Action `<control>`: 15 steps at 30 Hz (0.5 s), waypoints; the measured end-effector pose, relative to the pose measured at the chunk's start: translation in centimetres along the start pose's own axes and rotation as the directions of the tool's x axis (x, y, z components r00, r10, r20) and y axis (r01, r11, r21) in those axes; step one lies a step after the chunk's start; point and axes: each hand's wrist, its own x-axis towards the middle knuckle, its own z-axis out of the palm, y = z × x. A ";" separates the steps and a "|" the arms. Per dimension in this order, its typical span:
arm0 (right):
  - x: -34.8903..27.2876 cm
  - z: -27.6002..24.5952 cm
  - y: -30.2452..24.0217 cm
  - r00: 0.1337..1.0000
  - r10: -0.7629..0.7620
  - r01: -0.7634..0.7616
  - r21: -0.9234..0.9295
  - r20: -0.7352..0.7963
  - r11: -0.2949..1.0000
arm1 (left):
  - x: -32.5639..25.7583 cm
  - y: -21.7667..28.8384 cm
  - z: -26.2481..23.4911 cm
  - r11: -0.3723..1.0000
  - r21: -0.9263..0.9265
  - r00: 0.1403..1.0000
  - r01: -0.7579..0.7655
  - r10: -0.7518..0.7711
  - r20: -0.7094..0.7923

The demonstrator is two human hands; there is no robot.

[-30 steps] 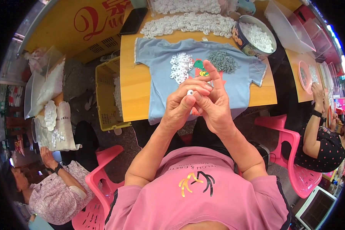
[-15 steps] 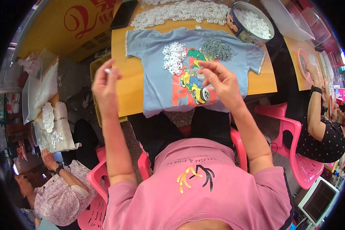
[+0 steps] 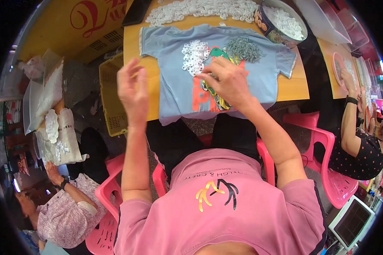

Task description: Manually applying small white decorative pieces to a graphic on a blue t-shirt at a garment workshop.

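My left hand (image 3: 132, 91) is raised over the table's left edge, slightly blurred, fingers apart with nothing visible between them. My right hand (image 3: 229, 80) reaches over a light blue T-shirt (image 3: 171, 72) spread on the table. Its thumb and forefinger come together at the lower edge of a pile of small white plastic pieces (image 3: 194, 56); what they pinch, if anything, I cannot make out. Right of that pile, on the shirt, lies a heap of small grey metal pieces (image 3: 244, 49). The hand covers part of the shirt's cartoon print.
More white pieces (image 3: 200, 12) lie along the table's far side, beside a round tin (image 3: 281, 23) full of them. A yellow crate (image 3: 110, 97) stands left of the table (image 3: 295, 91). People sit on both sides, near pink chairs (image 3: 323, 157).
My right hand has moved left and down to the white pile, its fingers closing. My left hand has shifted right; the small white piece it pinched no longer shows.
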 end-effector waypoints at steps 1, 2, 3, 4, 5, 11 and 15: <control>0.2 0.3 0.0 1.000 -0.002 0.002 0.000 0.002 1.000 | -0.8 0.5 1.1 1.000 -0.003 0.998 -0.025 0.025 0.050; 0.2 0.8 0.0 1.000 -0.001 0.001 -0.033 0.004 0.999 | -1.5 1.3 2.3 0.999 -0.036 0.996 -0.034 0.037 0.079; 0.2 1.0 0.1 1.000 0.000 0.001 -0.068 0.006 0.998 | -2.1 2.1 3.3 0.997 -0.070 0.993 -0.042 0.050 0.108; 0.2 1.2 0.1 1.000 0.000 0.001 -0.069 0.006 0.998 | -2.5 2.6 4.1 0.997 -0.072 0.993 -0.042 0.049 0.108; 0.2 1.3 0.1 0.999 0.036 -0.034 -0.087 0.011 0.996 | -2.9 3.1 4.7 0.995 -0.052 0.987 -0.081 0.087 0.135; -0.1 -0.3 1.1 0.991 0.127 -0.128 0.004 0.037 0.992 | -3.6 3.2 6.4 0.994 -0.092 0.970 -0.054 0.074 0.233; -0.2 -1.1 1.3 0.984 0.175 -0.176 0.067 0.008 0.982 | -3.3 3.2 7.4 0.996 -0.086 0.953 -0.021 0.046 0.300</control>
